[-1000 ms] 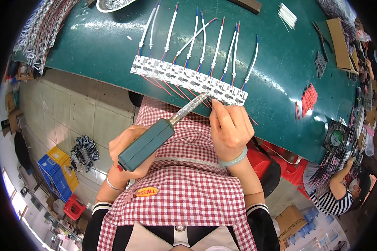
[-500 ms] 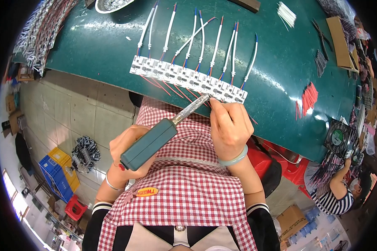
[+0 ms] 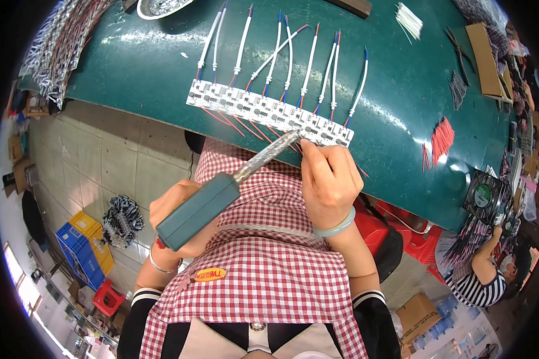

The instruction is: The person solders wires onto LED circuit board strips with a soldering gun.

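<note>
My left hand (image 3: 182, 212) is wrapped round the dark green body of a soldering iron (image 3: 199, 210). Its metal barrel points up and right, the tip at the near edge of a row of joined white circuit boards (image 3: 269, 113). Just right of the tip, my right hand (image 3: 329, 179) is closed in a pinch at that same edge; what lies between its fingers is hidden. White-sleeved leads (image 3: 309, 66) with red and blue ends rise from the row's far side. Several thin red wires (image 3: 251, 128) stick out on the near side.
The row lies along the front edge of a green table (image 3: 144, 78). Red wire pieces (image 3: 442, 140), white sleeves (image 3: 409, 23), pliers (image 3: 460, 51) and a fan (image 3: 484, 196) lie to the right. A white bowl (image 3: 161, 8) stands at the back left. Another person (image 3: 482, 281) sits at right.
The soldering iron and my left hand have shifted slightly down and left, with the tip still by the boards. My right hand has barely moved.
</note>
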Demonstrator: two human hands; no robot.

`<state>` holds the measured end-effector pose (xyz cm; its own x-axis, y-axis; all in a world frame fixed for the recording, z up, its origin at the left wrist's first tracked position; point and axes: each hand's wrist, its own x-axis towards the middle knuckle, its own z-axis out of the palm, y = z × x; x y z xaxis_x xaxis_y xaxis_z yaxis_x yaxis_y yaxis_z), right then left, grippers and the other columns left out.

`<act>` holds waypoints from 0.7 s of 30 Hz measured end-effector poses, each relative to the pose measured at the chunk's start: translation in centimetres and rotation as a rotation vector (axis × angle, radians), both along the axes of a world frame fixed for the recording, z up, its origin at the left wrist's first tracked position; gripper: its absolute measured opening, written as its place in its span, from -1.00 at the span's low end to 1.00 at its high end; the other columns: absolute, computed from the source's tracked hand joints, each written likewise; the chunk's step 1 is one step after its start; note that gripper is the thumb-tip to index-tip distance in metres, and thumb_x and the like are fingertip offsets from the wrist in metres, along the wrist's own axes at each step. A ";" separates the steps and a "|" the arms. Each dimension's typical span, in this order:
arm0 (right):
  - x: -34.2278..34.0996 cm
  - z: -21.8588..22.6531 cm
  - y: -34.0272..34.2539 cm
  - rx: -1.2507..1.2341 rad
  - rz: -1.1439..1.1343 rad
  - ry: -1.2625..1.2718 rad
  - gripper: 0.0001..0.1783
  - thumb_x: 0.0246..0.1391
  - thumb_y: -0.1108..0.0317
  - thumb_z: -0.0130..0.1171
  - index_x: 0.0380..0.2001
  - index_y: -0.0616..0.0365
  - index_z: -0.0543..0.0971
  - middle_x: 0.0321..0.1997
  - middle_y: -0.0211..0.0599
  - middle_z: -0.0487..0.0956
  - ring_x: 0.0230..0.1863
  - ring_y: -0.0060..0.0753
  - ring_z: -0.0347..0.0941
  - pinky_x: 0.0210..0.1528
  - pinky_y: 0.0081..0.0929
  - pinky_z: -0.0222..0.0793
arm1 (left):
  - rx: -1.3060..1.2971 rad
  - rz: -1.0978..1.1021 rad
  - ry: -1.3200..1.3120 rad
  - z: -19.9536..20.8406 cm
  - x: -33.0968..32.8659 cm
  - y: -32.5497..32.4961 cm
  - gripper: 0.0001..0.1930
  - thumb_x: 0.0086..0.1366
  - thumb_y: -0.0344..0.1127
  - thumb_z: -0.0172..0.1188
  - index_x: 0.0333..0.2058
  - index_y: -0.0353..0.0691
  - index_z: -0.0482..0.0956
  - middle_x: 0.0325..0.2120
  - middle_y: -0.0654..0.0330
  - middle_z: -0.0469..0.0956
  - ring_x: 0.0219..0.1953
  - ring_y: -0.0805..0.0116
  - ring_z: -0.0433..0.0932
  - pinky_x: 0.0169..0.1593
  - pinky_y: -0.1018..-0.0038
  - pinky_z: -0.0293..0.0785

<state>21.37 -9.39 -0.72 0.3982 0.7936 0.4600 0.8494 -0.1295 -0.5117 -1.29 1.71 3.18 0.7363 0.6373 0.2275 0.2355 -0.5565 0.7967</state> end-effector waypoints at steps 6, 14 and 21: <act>0.0 -0.1 -0.1 -0.001 0.006 -0.015 -0.70 -0.14 0.64 0.30 -0.23 0.29 0.67 -0.44 -0.27 0.46 -0.44 -0.26 0.44 -0.42 -0.36 0.39 | -0.044 0.093 0.022 0.6 -0.2 -0.6 -0.72 -0.20 -0.61 0.28 -0.38 -0.45 0.65 -0.42 -0.01 0.62 -0.40 0.08 0.69 -0.30 0.39 0.63; -0.3 2.4 -1.4 -0.037 -0.037 -0.013 -0.71 -0.19 0.70 0.40 -0.31 0.23 0.69 -0.51 -0.29 0.48 -0.50 -0.32 0.46 -0.47 -0.39 0.38 | 0.065 0.090 0.032 0.4 -0.7 -0.4 -0.71 -0.18 -0.62 0.32 -0.35 -0.44 0.67 -0.37 -0.06 0.64 -0.37 0.07 0.70 -0.26 0.37 0.65; -0.9 3.5 -0.1 0.048 0.037 0.043 -0.69 -0.17 0.69 0.36 -0.25 0.30 0.66 -0.48 -0.27 0.49 -0.49 -0.25 0.45 -0.47 -0.37 0.37 | 0.072 0.105 0.021 -0.1 -0.9 -0.1 -0.72 -0.18 -0.62 0.31 -0.36 -0.44 0.67 -0.37 -0.06 0.64 -0.37 0.07 0.70 -0.27 0.38 0.64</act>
<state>20.45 -9.51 2.83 0.3888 0.7859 0.4809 0.8303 -0.0726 -0.5526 -2.22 1.57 3.11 0.6714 0.6938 0.2604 0.3120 -0.5834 0.7498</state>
